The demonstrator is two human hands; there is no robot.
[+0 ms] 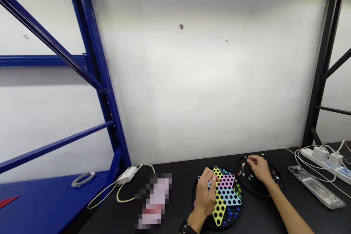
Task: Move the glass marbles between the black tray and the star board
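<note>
A Chinese checkers board (219,212) with a yellow, pink and blue star sits in a round black tray. Marbles in blue, green and teal fill the pockets around the star. Over the left part of the board is my left hand (204,193), its fingers curled together, hiding what they may hold. My right hand (259,168) reaches over a round black lid (257,189) with loose marbles (242,173) on it. Its thumb and forefinger are pinched near the lid's far left side; anything between them is too small to name.
Left of the board lies a blurred pink item (156,201), with a white adapter (127,175) and cable behind it. To the right are a clear phone-shaped case (316,186) and a white power strip (329,162) with tangled cords. Blue shelving (109,117) stands at left.
</note>
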